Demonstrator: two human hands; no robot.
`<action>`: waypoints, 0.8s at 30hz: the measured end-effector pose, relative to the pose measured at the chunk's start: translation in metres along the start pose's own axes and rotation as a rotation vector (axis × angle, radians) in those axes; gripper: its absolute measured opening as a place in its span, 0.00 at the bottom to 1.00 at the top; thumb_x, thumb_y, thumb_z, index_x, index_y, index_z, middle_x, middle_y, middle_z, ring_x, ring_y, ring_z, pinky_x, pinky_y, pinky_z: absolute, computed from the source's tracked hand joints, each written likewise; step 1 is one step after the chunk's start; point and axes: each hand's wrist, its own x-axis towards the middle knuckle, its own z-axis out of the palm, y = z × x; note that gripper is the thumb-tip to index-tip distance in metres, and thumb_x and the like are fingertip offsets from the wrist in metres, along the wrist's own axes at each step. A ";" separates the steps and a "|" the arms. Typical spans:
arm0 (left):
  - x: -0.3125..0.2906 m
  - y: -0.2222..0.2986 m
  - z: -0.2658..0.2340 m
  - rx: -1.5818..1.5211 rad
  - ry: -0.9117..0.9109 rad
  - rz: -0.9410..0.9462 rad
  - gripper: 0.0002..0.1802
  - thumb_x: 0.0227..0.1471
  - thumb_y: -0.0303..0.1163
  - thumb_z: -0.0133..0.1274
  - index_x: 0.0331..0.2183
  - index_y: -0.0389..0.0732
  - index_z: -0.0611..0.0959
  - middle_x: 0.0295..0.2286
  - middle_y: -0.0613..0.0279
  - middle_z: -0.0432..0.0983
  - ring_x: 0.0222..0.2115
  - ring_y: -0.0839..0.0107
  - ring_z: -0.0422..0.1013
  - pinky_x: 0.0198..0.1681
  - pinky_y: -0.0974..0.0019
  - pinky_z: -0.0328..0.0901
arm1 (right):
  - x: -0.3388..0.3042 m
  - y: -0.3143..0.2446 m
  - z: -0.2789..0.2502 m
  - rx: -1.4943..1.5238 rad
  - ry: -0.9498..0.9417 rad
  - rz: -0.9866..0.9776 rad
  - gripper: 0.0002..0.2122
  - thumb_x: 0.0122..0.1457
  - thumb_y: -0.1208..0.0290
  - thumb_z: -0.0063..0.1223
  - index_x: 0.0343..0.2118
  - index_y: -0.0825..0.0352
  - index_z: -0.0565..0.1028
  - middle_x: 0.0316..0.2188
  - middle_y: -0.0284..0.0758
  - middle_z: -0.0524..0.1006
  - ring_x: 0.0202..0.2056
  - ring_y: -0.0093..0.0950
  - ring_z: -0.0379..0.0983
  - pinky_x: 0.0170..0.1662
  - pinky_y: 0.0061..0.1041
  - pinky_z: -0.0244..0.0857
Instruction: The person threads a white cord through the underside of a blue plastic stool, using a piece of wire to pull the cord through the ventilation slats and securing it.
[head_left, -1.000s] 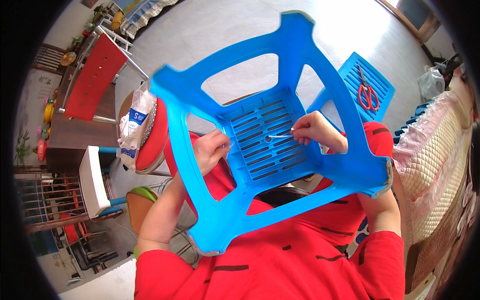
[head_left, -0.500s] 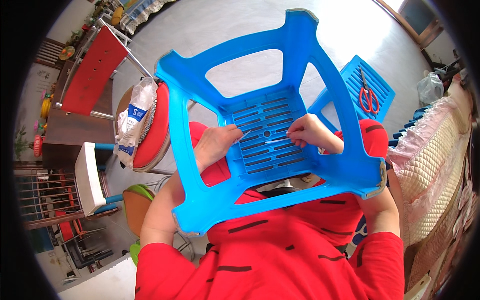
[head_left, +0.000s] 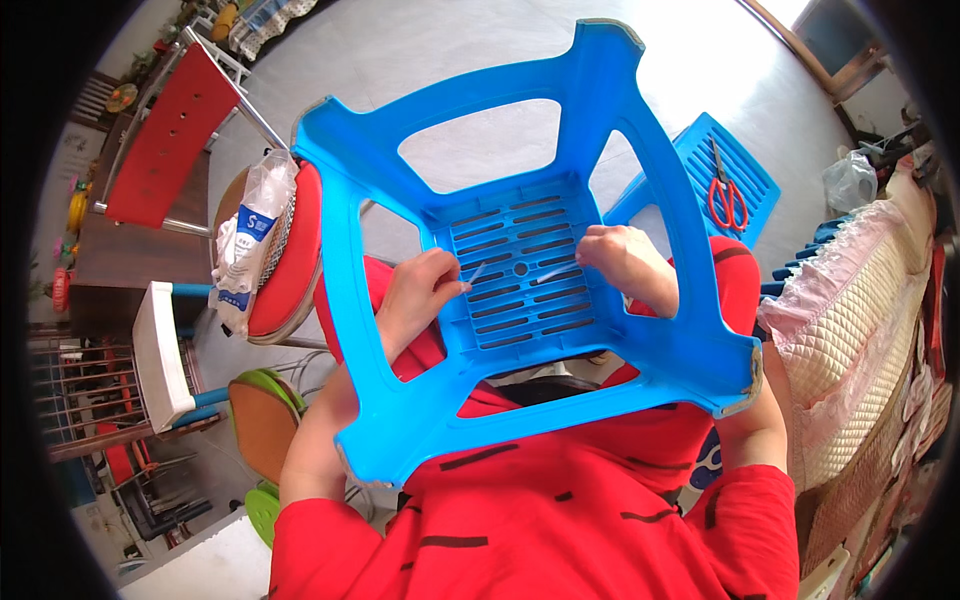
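Observation:
An upturned blue plastic stool (head_left: 480, 92) rests across my lap, legs up, the underside of its slotted seat facing me. My left hand (head_left: 412, 300) reaches in through the left side opening. Its thumb and fingers are pinched by a thin white strip (head_left: 479, 270) that looks like a cable tie. My right hand (head_left: 630, 262) comes in through the right opening, fingertips closed on another thin white length (head_left: 557, 273), which slants over the slots near the centre hole. Whether both pieces belong to one tie I cannot tell.
Red-handled scissors (head_left: 728, 203) lie on another blue slatted stool (head_left: 752, 190) beyond my right knee. On the red chair seat (head_left: 290, 290) to the left lies a clear bag (head_left: 245, 250) with white contents. A quilted cream cover (head_left: 850, 310) stands at the right.
My right hand has shifted outward and away, and its white strip has gone from nearly level to slanted. My left hand has drawn slightly nearer to me. The view has shifted a little.

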 end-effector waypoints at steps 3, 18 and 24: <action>-0.013 0.002 0.010 -0.094 0.070 -0.134 0.08 0.43 0.25 0.61 0.25 0.34 0.76 0.22 0.55 0.71 0.21 0.66 0.70 0.27 0.63 0.64 | 0.001 -0.007 -0.009 0.179 0.063 0.317 0.06 0.58 0.75 0.50 0.30 0.70 0.78 0.20 0.38 0.76 0.22 0.29 0.75 0.28 0.25 0.68; -0.011 0.008 0.042 -0.529 0.147 -0.330 0.03 0.49 0.23 0.55 0.28 0.32 0.80 0.26 0.56 0.79 0.30 0.70 0.77 0.32 0.71 0.71 | 0.019 -0.027 0.024 0.407 -0.189 0.191 0.05 0.54 0.74 0.54 0.28 0.69 0.79 0.20 0.38 0.78 0.23 0.32 0.76 0.30 0.29 0.70; -0.004 0.007 0.044 -0.652 0.156 -0.418 0.03 0.49 0.21 0.55 0.29 0.31 0.80 0.26 0.54 0.80 0.31 0.69 0.77 0.33 0.71 0.72 | 0.027 -0.008 0.041 0.213 -0.348 0.082 0.05 0.52 0.71 0.55 0.27 0.65 0.80 0.24 0.41 0.79 0.29 0.38 0.77 0.37 0.36 0.70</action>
